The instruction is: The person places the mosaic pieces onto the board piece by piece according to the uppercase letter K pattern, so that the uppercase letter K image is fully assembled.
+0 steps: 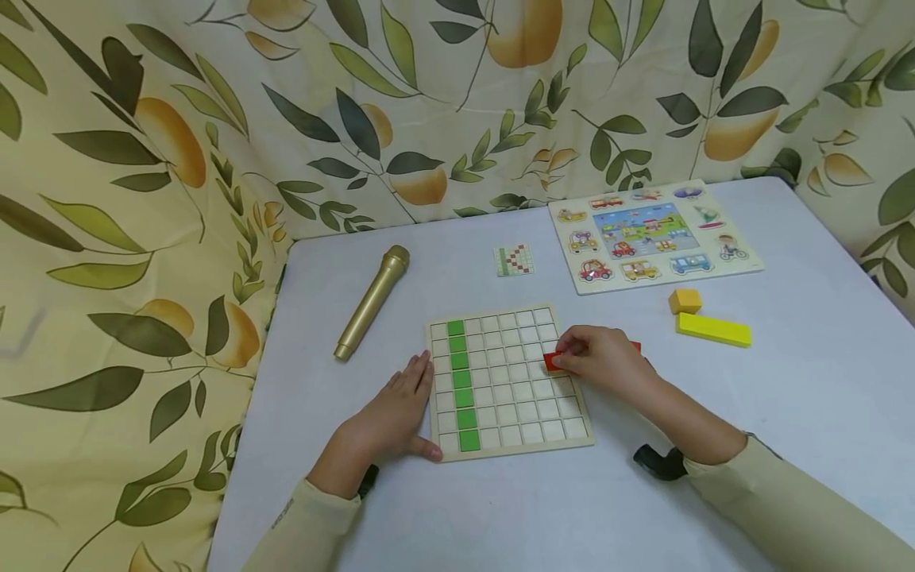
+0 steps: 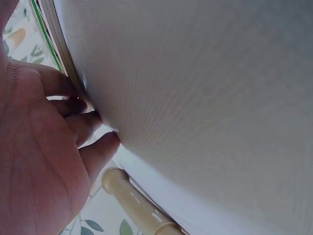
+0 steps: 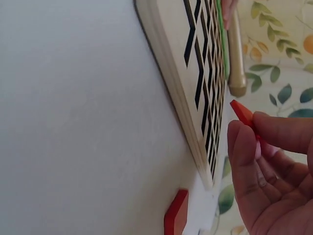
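Observation:
A square wooden grid board (image 1: 511, 413) lies on the table, with a column of green squares (image 1: 463, 379) near its left side. My left hand (image 1: 389, 415) rests along the board's left edge, fingers extended and thumb by the lower left corner. At the right side, my right hand (image 1: 606, 357) pinches a red block (image 1: 550, 362) between thumb and fingers, over the board's right edge. The right wrist view shows this red block (image 3: 241, 112) tilted, above the board. Another red block (image 3: 177, 213) lies on the table beside the board, mostly hidden behind the right hand in the head view.
A gold microphone-shaped object (image 1: 373, 303) lies at the left. Behind the board is a small pattern card (image 1: 514, 260). A vehicle picture puzzle (image 1: 650, 234) sits at the back right, with an orange-yellow block (image 1: 685, 301) and a long yellow block (image 1: 713, 329) in front.

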